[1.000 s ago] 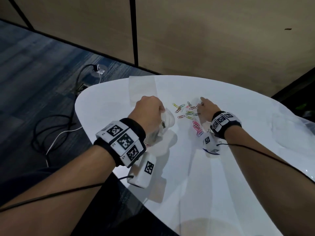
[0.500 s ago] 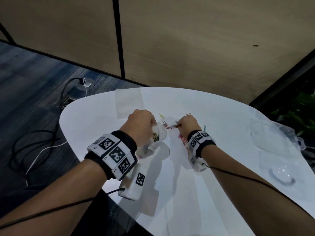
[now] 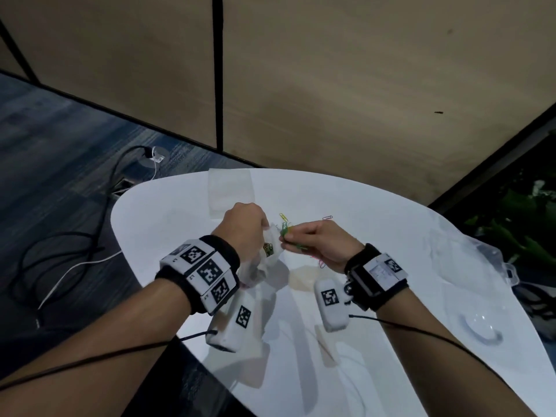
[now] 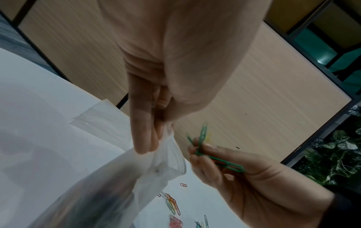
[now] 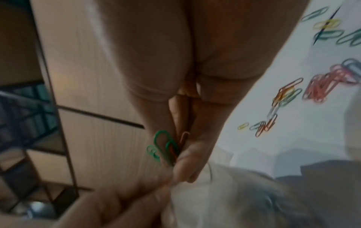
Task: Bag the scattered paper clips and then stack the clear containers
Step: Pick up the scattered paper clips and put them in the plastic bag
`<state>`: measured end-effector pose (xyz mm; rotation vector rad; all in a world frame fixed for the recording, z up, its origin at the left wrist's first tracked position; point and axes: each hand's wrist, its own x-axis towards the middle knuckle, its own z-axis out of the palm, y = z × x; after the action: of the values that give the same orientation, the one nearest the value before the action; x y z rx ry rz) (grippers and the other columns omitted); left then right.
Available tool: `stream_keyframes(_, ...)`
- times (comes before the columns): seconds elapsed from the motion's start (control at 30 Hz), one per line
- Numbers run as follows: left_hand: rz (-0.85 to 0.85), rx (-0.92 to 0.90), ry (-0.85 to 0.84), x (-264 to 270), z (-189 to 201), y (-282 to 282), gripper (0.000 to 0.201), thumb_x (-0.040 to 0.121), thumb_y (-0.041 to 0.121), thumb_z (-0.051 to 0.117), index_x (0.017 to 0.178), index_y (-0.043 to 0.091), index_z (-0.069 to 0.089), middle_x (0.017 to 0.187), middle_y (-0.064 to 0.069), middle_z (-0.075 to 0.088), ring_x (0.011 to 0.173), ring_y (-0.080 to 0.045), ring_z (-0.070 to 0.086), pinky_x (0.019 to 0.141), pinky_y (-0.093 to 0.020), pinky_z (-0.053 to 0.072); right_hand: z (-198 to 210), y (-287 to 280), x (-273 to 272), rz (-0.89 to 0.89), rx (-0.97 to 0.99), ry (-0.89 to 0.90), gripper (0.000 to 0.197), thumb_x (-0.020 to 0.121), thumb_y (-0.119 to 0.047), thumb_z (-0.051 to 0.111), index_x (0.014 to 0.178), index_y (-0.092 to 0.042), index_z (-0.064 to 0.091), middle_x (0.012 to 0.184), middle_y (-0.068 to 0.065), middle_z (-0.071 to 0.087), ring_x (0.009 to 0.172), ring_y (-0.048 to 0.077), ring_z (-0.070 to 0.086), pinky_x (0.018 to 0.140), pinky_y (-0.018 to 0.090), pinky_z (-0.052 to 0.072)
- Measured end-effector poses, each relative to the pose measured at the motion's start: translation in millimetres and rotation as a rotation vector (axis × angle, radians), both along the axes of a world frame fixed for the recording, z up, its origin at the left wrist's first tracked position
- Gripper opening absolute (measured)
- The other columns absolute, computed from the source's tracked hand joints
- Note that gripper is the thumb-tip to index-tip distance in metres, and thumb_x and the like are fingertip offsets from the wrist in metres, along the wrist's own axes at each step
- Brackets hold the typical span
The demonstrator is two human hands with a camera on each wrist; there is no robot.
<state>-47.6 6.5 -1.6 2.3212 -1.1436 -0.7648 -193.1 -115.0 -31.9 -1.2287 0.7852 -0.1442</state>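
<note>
While my left hand (image 3: 245,227) pinches the rim of the clear plastic bag (image 4: 156,168) to hold its mouth apart, my right hand (image 3: 319,245) clamps a bunch of green paper clips (image 4: 203,145) just beside the opening. More coloured clips (image 5: 320,88) lie scattered on the white table (image 3: 376,221) below, and the clear containers (image 3: 469,266) sit at its right edge.

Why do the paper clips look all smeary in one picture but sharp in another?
Right wrist view: motion blur smears the loose paper clips and the bag. Left wrist view: the green clips pinched in the right hand look sharper. Head view: dim room, the white table glares, and its edge curves from the wide lens.
</note>
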Motion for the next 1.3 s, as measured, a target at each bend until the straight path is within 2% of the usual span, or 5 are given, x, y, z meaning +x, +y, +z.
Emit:
stream_keyframes(0.23,-0.025,-0.012,-0.029,-5.1,-0.1,2.8,0.026,0.092,0.003,0.055,0.109,0.011,0.073,0.113,-0.013,0.066,0.090,-0.033,0.071,0.083,-0.040,0.061,-14.3,30.7,25.0,0.050,-0.490,0.213,0.017,0.076,-0.007,0.069,0.080,-0.019,0.080,0.082,0.006,0.077,0.084,0.023,0.075,0.088,0.040,0.058)
stream_keyframes(0.43,-0.053,-0.011,-0.052,-3.6,-0.4,3.8,0.024,0.089,0.007,0.061,0.107,0.013,0.075,0.110,-0.011,0.069,0.087,-0.029,0.071,0.082,-0.038,0.061,-5.9,43.6,39.5,0.135,-0.894,0.384,0.029,0.084,-0.001,0.051,0.085,-0.011,0.077,0.078,0.006,0.073,0.060,0.010,0.059,0.055,0.004,0.040)
stream_keyframes(0.67,-0.037,0.011,-0.006,3.6,-1.6,4.6,0.028,0.093,0.006,0.056,0.114,0.012,0.073,0.108,-0.015,0.070,0.091,-0.033,0.072,0.085,-0.039,0.061,1.4,46.6,39.0,0.239,-1.024,0.349,0.022,0.085,-0.003,0.058,0.086,-0.010,0.079,0.079,0.006,0.074,0.068,0.016,0.062,0.057,0.004,0.040)
stream_keyframes(1.0,0.020,-0.010,-0.007,16.0,-1.6,14.4,0.029,0.094,0.003,0.052,0.112,0.015,0.072,0.106,-0.013,0.069,0.090,-0.030,0.072,0.086,-0.038,0.060,-17.2,-0.6,22.3,-0.039,-0.520,-0.078,0.019,0.086,0.006,0.064,0.094,-0.006,0.077,0.092,0.011,0.077,0.089,0.024,0.073,0.089,0.034,0.057)
stream_keyframes(1.3,0.028,-0.036,0.002,21.2,-4.4,17.1,0.029,0.095,0.003,0.050,0.108,0.017,0.072,0.096,-0.010,0.066,0.088,-0.030,0.071,0.085,-0.039,0.060,-110.5,-107.3,16.4,0.273,-0.908,0.939,0.052,0.102,-0.025,0.036,0.149,-0.007,0.027,0.158,0.014,0.025,0.144,0.032,0.027,0.117,0.039,0.025)
